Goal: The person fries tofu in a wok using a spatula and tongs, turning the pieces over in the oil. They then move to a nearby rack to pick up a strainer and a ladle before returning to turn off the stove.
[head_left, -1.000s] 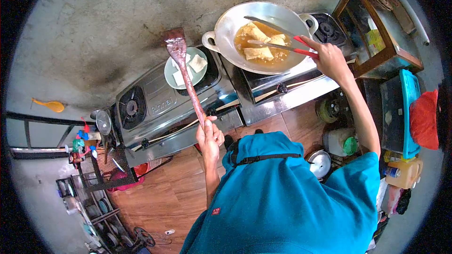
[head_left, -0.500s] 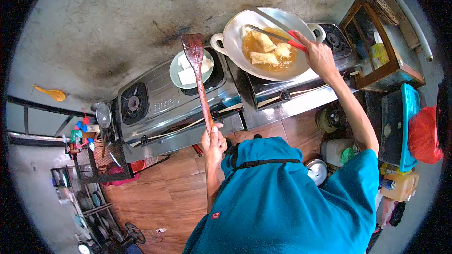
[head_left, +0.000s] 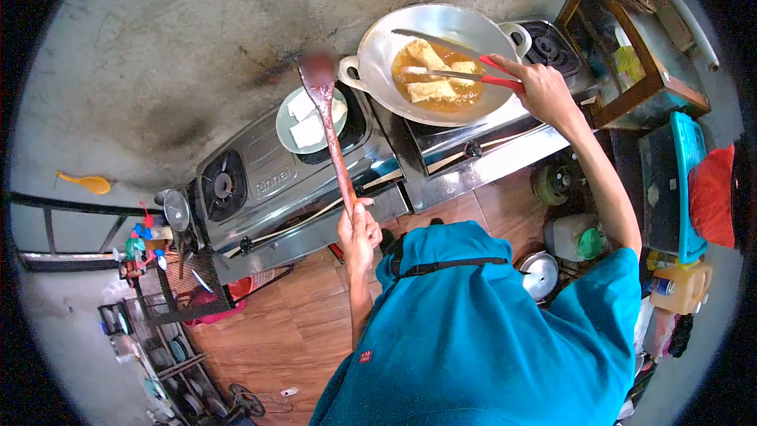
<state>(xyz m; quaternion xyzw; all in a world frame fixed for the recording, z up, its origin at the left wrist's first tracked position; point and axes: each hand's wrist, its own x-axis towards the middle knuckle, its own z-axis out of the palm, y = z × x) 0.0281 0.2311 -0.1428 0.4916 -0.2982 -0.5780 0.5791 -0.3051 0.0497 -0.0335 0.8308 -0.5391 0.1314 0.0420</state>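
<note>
My left hand [head_left: 359, 235] is wrapped round the handle of a long wooden spatula [head_left: 333, 146], held upright with its dark, worn blade raised past the plate. My right hand [head_left: 546, 96] grips metal tongs [head_left: 461, 76] by their red handles, the two arms spread apart over the wok [head_left: 441, 19]. The lower arm, with a whitish tip, crosses above several golden fried pieces [head_left: 431, 91] in bubbling oil [head_left: 469, 99]. Left of the wok, a pale plate [head_left: 284, 139] holds white blocks [head_left: 307, 131] that look like tofu, partly covered by the spatula.
The plate rests on the right burner of a steel gas stove [head_left: 272, 166]; its left burner [head_left: 224, 181] is bare. Beyond the wok are another burner [head_left: 546, 49] and a glass-sided wooden cabinet [head_left: 670, 95]. A metal lid [head_left: 539, 274] and jerrycan [head_left: 569, 235] sit below on the right.
The tongs have swung nearer to me across the wok, the lower arm now over the fried pieces. My left hand keeps the spatula raised. The whole view has shifted slightly.
</note>
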